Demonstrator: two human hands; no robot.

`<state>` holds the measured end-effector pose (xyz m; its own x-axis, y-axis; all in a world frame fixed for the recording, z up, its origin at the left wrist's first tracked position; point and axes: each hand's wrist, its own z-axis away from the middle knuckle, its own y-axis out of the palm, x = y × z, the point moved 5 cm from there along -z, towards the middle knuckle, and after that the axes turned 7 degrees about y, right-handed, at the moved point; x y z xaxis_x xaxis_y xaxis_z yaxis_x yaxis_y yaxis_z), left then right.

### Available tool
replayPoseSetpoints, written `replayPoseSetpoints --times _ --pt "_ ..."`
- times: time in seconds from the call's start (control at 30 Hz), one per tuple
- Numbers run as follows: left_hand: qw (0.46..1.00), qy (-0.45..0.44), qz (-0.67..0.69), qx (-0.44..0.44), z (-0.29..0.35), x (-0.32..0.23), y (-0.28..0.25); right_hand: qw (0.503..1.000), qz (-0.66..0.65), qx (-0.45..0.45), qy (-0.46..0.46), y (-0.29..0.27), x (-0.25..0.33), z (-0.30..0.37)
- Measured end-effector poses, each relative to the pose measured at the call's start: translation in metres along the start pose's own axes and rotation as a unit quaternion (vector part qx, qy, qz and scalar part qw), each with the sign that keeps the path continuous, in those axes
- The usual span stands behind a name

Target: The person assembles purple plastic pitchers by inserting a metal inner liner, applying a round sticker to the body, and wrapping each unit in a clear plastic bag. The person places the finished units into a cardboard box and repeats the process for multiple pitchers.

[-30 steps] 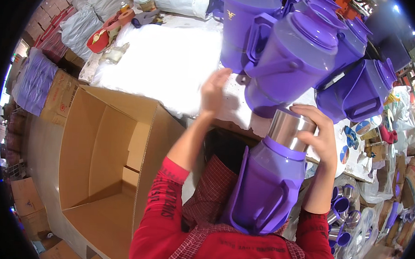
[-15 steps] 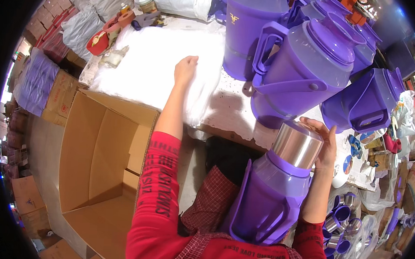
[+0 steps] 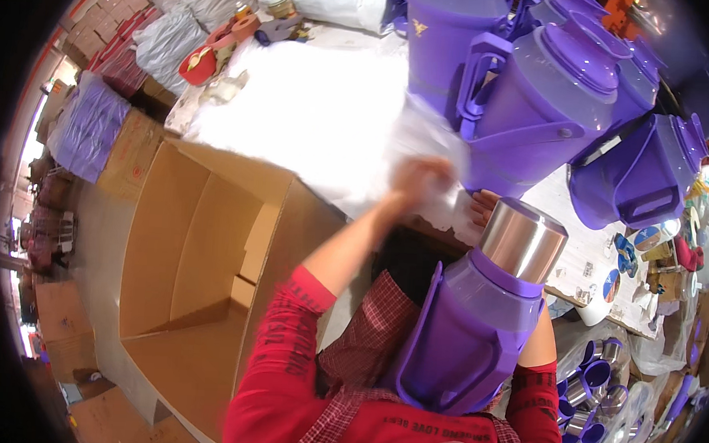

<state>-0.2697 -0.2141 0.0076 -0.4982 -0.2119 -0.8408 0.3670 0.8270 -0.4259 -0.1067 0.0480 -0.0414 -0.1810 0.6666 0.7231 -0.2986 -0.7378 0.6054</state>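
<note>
One purple flask [image 3: 465,323] with one steel cap [image 3: 526,240] leans at the lower centre-right of the frame, in front of a red shirt [image 3: 273,398]; its long axis runs obliquely, cap toward the upper right, base toward the lower edge. The left hand [image 3: 423,181], blurred near the centre, meets thin plastic film [image 3: 435,133]; how far its grip is closed cannot be told. The right hand [image 3: 483,206] shows just beside the cap, partly hidden, its grip likewise unclear. At least five other flasks [image 3: 537,111] occupy the desk [image 3: 583,261], upper right, near one white stack [image 3: 321,99]. One large open carton [image 3: 184,253] stands at left.
</note>
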Motion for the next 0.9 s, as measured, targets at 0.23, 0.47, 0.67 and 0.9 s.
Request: replayPoseSetpoints --times 0.23,0.47,0.67,0.9 --pt "0.967 -0.123 0.194 -0.109 0.036 -0.055 0.043 0.998 -0.057 -0.020 0.001 0.013 0.021 0.025" --pt "0.892 -0.198 0.385 0.131 0.118 -0.085 -0.013 0.962 0.202 -0.141 -0.122 0.016 0.028 0.152" --pt "0.822 0.021 0.239 0.516 0.194 -0.155 -0.009 0.842 0.399 0.214 -0.292 0.072 0.046 0.247" --pt "0.879 0.088 -0.257 0.393 0.117 -0.228 -0.027 0.719 0.600 0.331 0.119 0.056 -0.082 0.316"
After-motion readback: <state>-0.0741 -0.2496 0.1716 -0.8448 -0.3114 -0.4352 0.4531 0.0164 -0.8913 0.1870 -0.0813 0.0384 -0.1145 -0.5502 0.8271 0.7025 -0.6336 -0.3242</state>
